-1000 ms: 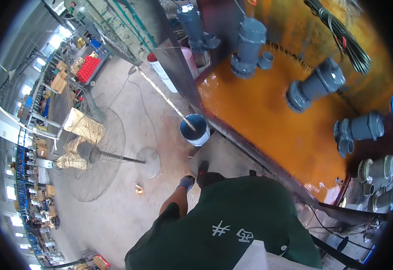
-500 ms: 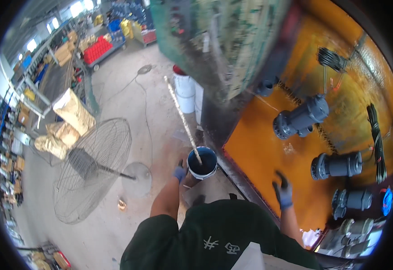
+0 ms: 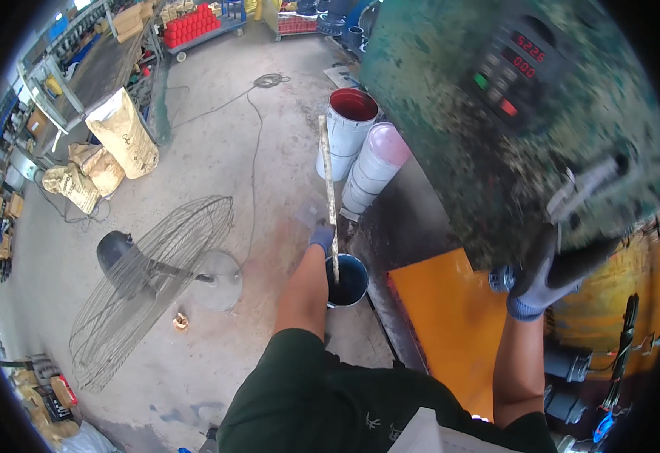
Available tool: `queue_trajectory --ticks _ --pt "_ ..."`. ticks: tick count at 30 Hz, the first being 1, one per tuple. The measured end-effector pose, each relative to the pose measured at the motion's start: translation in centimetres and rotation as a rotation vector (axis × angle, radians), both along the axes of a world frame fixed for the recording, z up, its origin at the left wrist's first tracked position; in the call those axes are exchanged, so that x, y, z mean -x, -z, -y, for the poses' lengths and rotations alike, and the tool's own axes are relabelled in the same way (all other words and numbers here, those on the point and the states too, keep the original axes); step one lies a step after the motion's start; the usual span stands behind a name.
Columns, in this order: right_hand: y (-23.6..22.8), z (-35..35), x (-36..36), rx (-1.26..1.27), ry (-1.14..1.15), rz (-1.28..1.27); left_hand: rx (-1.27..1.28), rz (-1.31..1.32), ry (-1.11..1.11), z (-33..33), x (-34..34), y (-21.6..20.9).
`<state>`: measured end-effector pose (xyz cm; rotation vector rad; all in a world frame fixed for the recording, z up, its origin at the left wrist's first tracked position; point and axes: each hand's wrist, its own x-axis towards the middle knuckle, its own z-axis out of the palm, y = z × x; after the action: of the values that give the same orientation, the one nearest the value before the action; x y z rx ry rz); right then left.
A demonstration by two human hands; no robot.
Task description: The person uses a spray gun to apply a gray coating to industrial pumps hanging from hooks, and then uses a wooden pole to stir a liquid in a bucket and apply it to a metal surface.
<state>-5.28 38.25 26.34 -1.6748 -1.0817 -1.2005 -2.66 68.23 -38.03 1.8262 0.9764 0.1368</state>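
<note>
Standing far right is a green panel [image 3: 424, 98]; nearer left, a bucket [image 3: 354, 281] holds a stick [image 3: 328, 174]; the left hand [image 3: 320, 235] has come to this stick, the right hand [image 3: 545, 278] to the panel's near edge, so both seem engaged; their grips I cannot tell.

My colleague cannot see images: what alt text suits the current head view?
A person's gloved left hand is at a pale stick in an open bucket; the gloved right hand is by the lower edge of a green control box. A floor fan stands left.
</note>
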Motion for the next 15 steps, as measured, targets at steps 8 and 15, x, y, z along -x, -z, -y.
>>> queue_trajectory --ticks 8,15 --pt "3.6 3.4 -3.3 -0.016 0.066 -0.229 -0.213 -0.176 0.0 -9.6 -17.9 -19.0" --pt "3.6 3.7 -4.5 0.026 0.09 -0.249 -0.314 -0.236 0.034 -17.3 -24.9 -26.0"
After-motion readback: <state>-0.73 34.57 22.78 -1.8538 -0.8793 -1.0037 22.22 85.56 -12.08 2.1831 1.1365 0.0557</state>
